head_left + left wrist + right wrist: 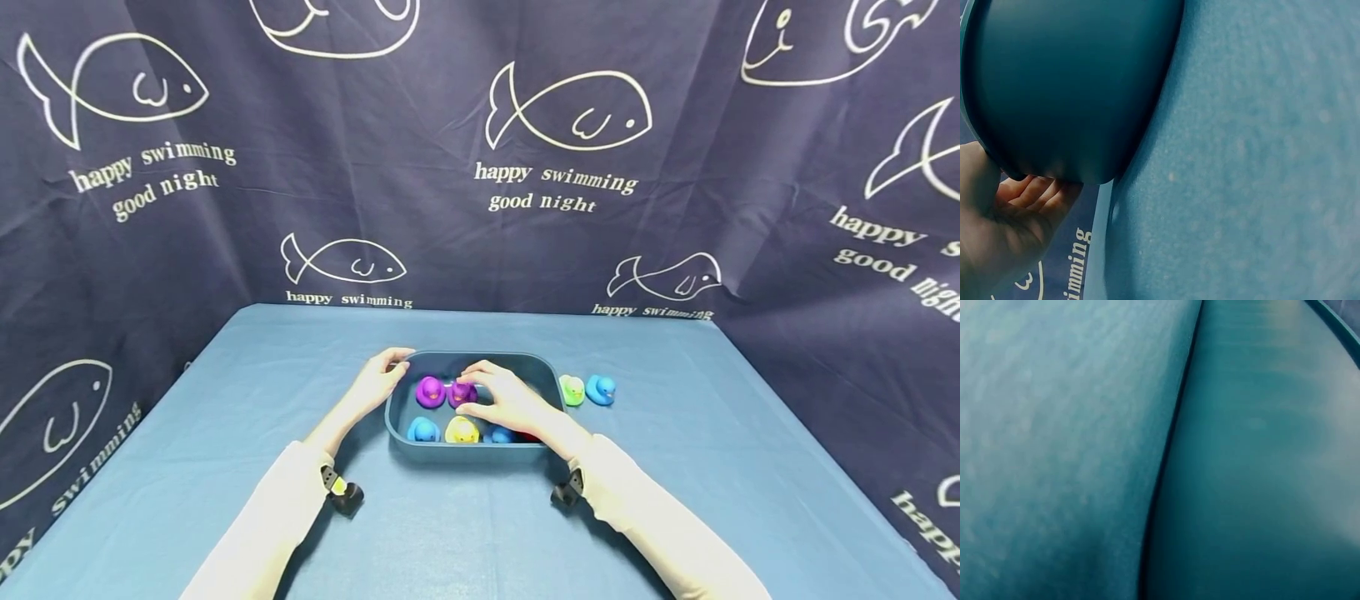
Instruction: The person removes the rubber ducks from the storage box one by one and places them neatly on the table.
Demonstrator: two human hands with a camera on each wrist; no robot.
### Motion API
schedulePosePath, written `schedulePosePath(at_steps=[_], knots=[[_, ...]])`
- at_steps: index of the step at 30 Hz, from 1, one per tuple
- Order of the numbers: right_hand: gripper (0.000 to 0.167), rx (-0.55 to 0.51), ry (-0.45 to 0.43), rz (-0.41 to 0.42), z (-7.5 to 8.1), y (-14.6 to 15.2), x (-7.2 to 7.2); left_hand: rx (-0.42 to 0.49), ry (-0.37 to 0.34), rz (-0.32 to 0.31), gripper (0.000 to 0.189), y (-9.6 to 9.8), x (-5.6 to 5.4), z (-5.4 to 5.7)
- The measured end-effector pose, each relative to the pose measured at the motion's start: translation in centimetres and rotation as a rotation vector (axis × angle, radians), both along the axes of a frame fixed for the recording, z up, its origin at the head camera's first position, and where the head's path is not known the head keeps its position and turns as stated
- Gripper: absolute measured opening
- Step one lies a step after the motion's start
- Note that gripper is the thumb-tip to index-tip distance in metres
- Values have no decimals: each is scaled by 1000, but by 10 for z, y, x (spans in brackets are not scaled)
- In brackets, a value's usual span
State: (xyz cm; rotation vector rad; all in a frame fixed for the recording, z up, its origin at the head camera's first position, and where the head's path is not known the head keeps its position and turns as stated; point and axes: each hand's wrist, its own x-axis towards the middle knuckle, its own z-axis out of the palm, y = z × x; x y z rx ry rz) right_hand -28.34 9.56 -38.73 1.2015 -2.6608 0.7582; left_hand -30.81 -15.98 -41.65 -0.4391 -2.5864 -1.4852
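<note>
Blue tub [480, 453] of toy ducks; left hand [375, 385] grips its left-end rim.
Inside: two purple ducks [431, 392], two blue ducks [424, 430], yellow duck [462, 431]. Right hand [513, 402] arches over right purple duck; can't tell whether gripping.

Navy curtains [427, 183], white fish [581, 112] and lettering [555, 177], surrounding blue cloth-covered table [465, 533]

Teal bin [1247, 475] w/ blue cloth [1054, 437] adj.

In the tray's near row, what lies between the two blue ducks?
The yellow duck, seen in the head view: it sits between the left blue duck and the right blue duck.
</note>
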Motion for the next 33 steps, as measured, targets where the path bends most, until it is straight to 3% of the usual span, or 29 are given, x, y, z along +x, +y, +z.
schedulePosePath(at_steps=[8, 13, 22, 29, 30, 33], knots=[[45, 65, -25, 22, 0, -1, 2, 6, 6, -2, 31, -1, -1, -4], [36, 62, 8, 39, -1, 0, 0, 12, -7, -5, 31, -2, -1, -3], [25, -2, 10, 35, -3, 1, -2, 40, -15, -14, 30, 7, 18, 23], [26, -7, -27, -7, -4, 2, -2, 12, 11, -16, 30, 0, 1, 1], [28, -3, -32, -15, -4, 2, -2, 14, 1, -11, 31, 1, 4, 5], [34, 9, -37, -34, -4, 2, -1, 16, 2, -12, 31, 0, 3, 3]])
